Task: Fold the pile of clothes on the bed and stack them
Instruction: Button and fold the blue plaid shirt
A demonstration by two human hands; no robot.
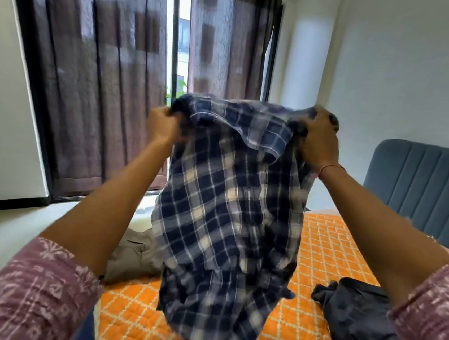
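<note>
A blue and white plaid shirt (226, 220) hangs in the air over the bed, its collar at the top and its hem near the orange quilt (320, 249). My left hand (163, 126) grips the shirt's left shoulder. My right hand (319, 141) grips its right shoulder. Both arms are stretched forward at about the same height. A khaki garment (131, 257) lies crumpled at the bed's left edge, partly behind the shirt. A dark navy garment (362, 322) lies bunched on the quilt at the lower right.
A blue padded headboard (423, 188) stands at the right. Dark sheer curtains (95, 73) cover a tall window behind the bed. Pale floor (3, 229) runs along the left side. A white wall (407, 78) fills the right background.
</note>
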